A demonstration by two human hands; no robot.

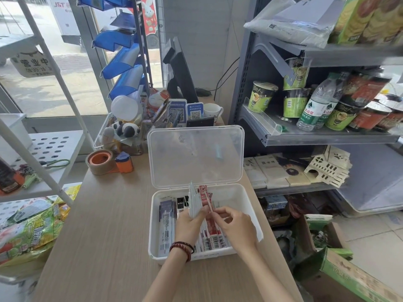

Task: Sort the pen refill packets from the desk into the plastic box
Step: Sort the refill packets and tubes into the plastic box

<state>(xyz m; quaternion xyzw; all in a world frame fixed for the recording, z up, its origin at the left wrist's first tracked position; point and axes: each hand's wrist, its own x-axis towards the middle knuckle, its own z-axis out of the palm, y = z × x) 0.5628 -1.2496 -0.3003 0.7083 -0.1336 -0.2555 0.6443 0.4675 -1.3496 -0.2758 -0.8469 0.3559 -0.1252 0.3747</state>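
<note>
My left hand (189,223) clamped an upright stack of white refill packets (194,201) above the white plastic box (245,200). At its three o'clock, my right hand (236,227) pinched a slim red packet (204,194).

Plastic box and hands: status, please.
Left hand holds white packets over box. Right hand pinches red packet. Lid open.

A translucent, smooth plastic box (251,205), its clear lid (196,155) faintly glossy, sits on a matt wood-grain desk (104,225). The pen refill packets (214,238) show shiny plastic film. Polished red beads form 1 bracelet (182,247); nearby shelving (327,139) is grey painted metal.
</note>
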